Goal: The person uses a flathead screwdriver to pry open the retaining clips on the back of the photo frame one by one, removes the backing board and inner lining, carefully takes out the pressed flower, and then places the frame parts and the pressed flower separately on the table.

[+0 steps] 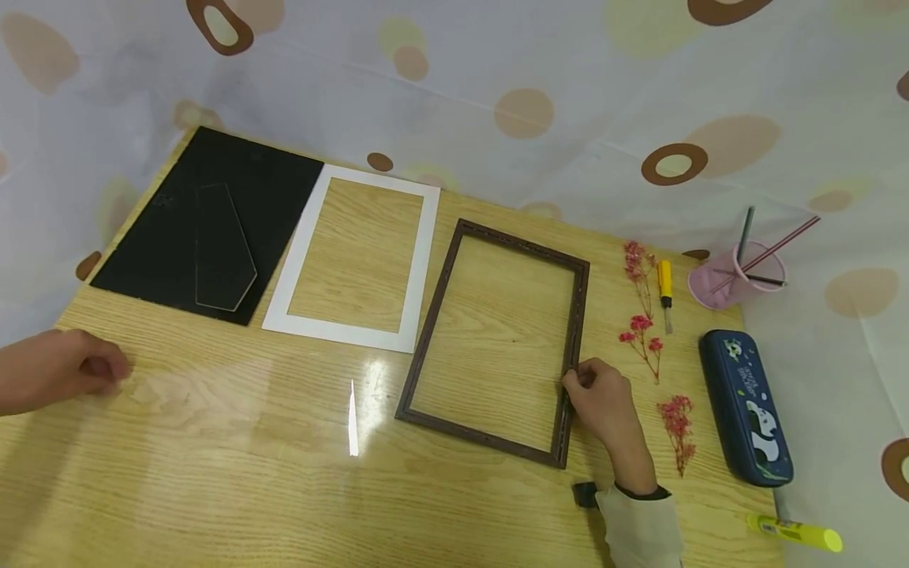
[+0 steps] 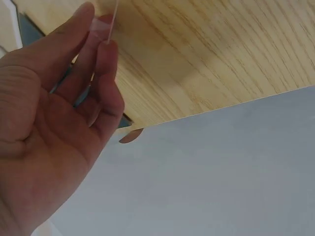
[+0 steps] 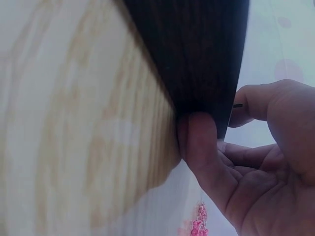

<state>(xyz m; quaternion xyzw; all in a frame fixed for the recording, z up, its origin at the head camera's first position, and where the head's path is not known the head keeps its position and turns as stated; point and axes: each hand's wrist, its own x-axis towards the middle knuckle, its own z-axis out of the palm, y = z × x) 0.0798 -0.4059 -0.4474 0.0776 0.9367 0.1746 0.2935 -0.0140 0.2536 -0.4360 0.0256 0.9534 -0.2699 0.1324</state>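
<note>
My left hand (image 1: 67, 371), at the table's left edge, pinches the edge of a clear sheet (image 2: 112, 22) between thumb and fingers. The head view hardly shows the sheet's outline. On the right, my right hand (image 1: 604, 398) grips the right side of a brown picture frame (image 1: 490, 443), thumb and fingers on either side of the bar (image 3: 197, 54). The frame has nothing inside it. Left of it lies a white mat board (image 1: 341, 335) with a rectangular opening, and beside that a black backing board (image 1: 156, 229) with its stand flap folded down.
Several pink dried flower sprigs (image 1: 676, 418) lie right of the frame, near a yellow-handled knife (image 1: 664, 284). A pink pen cup (image 1: 710, 284), navy pencil case (image 1: 746, 410) and yellow tube (image 1: 798, 532) line the right edge. A small black object (image 1: 585, 495) lies by my right wrist.
</note>
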